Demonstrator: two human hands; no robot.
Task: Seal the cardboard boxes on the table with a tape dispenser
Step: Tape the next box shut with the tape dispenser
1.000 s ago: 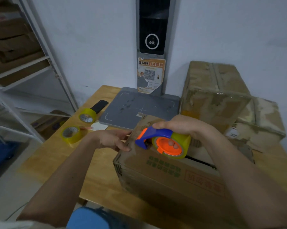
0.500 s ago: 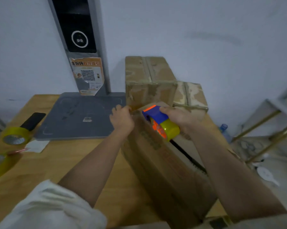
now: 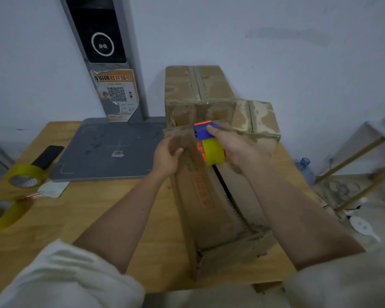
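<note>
Wooden tabletop against a white wall. Long cardboard box lying lengthwise at centre, top seam gapped open. Right hand clenched around blue-and-orange tape dispenser, pressed to far end of box top. Left hand gripping far left corner of box. Two sealed boxes behind. Two yellow tape rolls at left edge, beside grey scale platform.
</note>
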